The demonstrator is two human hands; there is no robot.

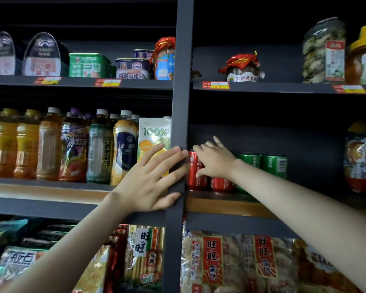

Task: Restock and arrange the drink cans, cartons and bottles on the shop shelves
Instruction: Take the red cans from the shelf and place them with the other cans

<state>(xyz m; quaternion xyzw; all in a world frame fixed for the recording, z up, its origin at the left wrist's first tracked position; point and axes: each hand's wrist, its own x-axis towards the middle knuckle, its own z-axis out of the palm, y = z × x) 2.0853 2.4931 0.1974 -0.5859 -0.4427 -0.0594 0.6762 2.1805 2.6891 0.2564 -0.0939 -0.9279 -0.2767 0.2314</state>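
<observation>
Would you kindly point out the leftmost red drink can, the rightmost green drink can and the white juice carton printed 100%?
Leftmost red drink can (195, 183): head view, lower side wall.
Rightmost green drink can (274, 167): head view, front label.
White juice carton (154, 132): head view, green 100% print.

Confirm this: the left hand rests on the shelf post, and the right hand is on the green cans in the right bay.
One thing is wrong. The head view shows the right hand on the red cans, not the green cans, which stand further right in the same row. The left hand does rest on the shelf post.
</observation>
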